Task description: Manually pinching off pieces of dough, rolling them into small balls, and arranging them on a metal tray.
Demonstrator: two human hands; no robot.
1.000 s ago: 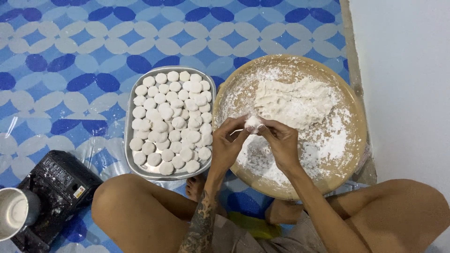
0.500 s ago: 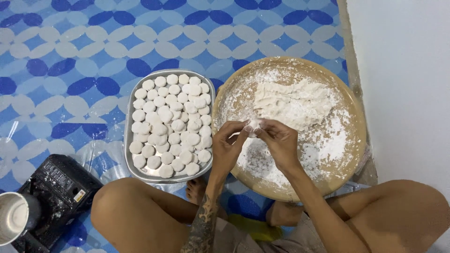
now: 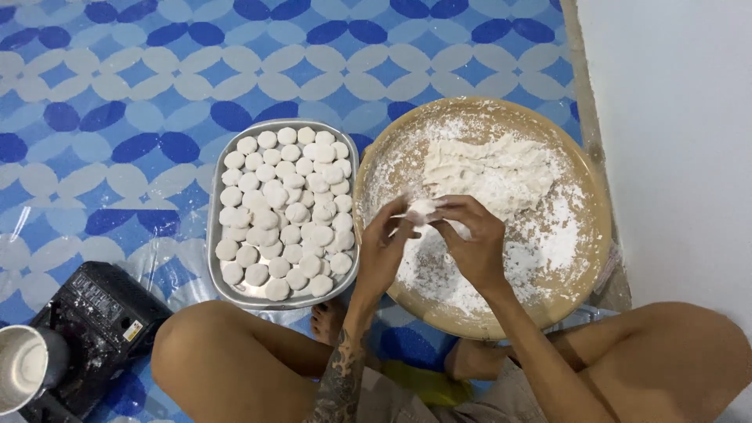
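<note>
Head view, looking straight down: both hands meet over the near-left part of a round tan tray (image 3: 595,235) dusted white with flour. Left hand (image 3: 384,251) and right hand (image 3: 474,243) have their fingertips closed together on one small dough piece (image 3: 421,209), pinched between them just above the floured surface.

That piece looks light and very soft, the sort that dents under any squeeze, so a gentle hold around its edge with the fingertips seems right. The flour coat probably keeps it from sticking, though it may make it a little slippery.

Just beyond the fingers lies the ragged dough mass (image 3: 489,172), also floury, and it looks tacky and easy to tear.

Left of the left hand, a rectangular metal pan (image 3: 215,235) sits packed with rows of small white rounds (image 3: 282,211), touching one another; they look fragile and easily squashed.

Near the left knee, well apart from the fingers, sits a black box-like device (image 3: 94,321) smudged with flour, carrying a small label with a yellow corner on its side. Beside it, a metal cup (image 3: 27,368). Clear plastic wrap (image 3: 168,258) lies on the blue patterned floor (image 3: 117,94) between device and pan.
</note>
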